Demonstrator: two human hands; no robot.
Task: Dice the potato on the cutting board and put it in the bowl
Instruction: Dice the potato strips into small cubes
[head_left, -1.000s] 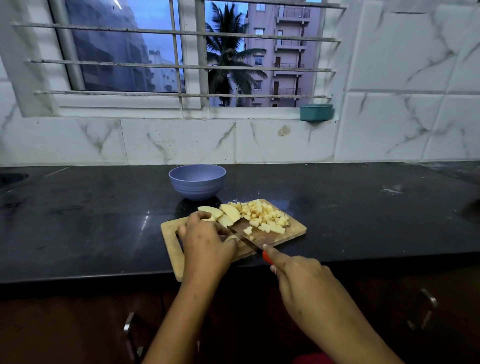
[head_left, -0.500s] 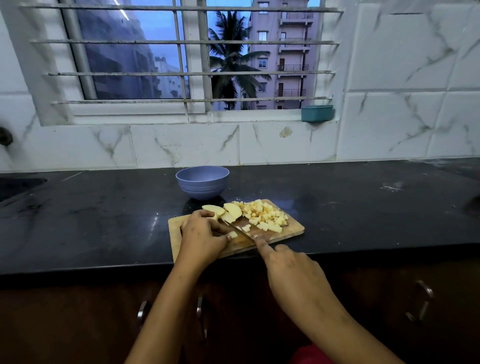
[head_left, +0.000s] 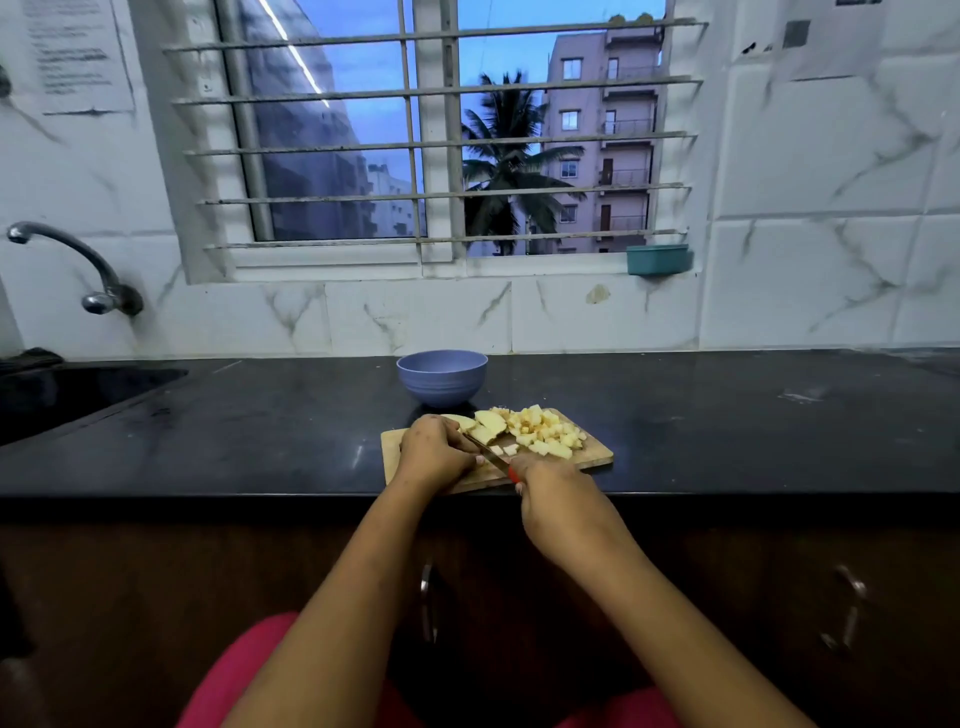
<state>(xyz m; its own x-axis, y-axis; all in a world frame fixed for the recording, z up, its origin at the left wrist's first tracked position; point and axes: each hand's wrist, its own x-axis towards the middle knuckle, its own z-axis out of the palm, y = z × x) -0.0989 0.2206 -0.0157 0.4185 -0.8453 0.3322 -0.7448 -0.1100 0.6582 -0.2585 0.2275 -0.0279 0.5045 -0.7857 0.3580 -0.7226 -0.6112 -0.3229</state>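
Dark counter (head_left: 727, 415) stretches wide to the right; cutting board (head_left: 597, 457) sits near its front edge. My right hand (head_left: 553, 501) grips the knife (head_left: 485, 451); left hand (head_left: 434, 452) curls its fingers, grasp hidden.

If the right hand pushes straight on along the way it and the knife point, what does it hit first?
Most likely the left hand: the right hand points its knife forward-left across the cutting board, and the left hand sits right beside the blade. Depth is hard to judge.
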